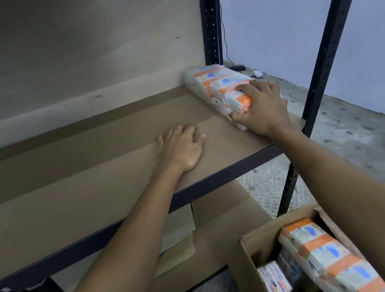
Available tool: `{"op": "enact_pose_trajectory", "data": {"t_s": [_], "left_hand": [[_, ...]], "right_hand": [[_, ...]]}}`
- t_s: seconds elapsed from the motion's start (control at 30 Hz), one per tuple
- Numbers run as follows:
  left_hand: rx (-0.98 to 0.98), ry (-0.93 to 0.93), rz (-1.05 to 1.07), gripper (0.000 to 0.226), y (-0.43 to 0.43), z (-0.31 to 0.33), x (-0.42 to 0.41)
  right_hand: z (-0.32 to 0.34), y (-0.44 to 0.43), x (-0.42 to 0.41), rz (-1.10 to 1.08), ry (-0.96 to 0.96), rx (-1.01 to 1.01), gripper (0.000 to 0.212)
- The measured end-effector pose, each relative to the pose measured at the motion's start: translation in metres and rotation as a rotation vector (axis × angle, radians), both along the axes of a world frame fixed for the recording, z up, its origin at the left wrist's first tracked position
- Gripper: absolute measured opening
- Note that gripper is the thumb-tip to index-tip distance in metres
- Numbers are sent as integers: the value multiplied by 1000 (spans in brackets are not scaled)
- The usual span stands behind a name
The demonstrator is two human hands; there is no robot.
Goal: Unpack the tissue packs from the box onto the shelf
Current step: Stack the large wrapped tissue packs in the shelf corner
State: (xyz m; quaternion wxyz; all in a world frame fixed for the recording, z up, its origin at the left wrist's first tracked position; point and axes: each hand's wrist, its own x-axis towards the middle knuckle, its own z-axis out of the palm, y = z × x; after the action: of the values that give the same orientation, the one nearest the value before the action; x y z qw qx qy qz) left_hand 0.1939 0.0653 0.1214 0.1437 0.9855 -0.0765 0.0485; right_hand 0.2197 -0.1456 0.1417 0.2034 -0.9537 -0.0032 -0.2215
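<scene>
A long plastic-wrapped tissue pack (pixel 216 82), orange and white with blue marks, lies along the right end of the brown shelf board (pixel 69 183). My right hand (pixel 260 108) grips its near end, thumb on the left side and fingers over the top. My left hand (pixel 181 147) rests flat on the shelf board to the left of the pack, fingers apart, holding nothing. The open cardboard box (pixel 247 272) stands on the floor at the bottom right. Inside it lie another long tissue pack (pixel 326 253) and a smaller pack (pixel 274 278).
Black metal uprights (pixel 210 14) frame the shelf's right end, with a diagonal post (pixel 330 44) nearer me. A lower shelf (pixel 225 222) carries flat cardboard. Behind the rack a cable and a white adapter (pixel 257 73) lie on the speckled floor by the wall.
</scene>
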Motion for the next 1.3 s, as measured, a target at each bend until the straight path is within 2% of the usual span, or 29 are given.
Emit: {"op": "enact_pose_trajectory", "data": {"t_s": [0.67, 1.3], "left_hand": [[-6, -46, 13, 52, 0, -4, 3], [1, -50, 14, 54, 1, -5, 5]], "right_hand": [[-3, -2, 66, 20, -28, 5, 70], [-3, -8, 51, 71, -67, -1, 75]]}}
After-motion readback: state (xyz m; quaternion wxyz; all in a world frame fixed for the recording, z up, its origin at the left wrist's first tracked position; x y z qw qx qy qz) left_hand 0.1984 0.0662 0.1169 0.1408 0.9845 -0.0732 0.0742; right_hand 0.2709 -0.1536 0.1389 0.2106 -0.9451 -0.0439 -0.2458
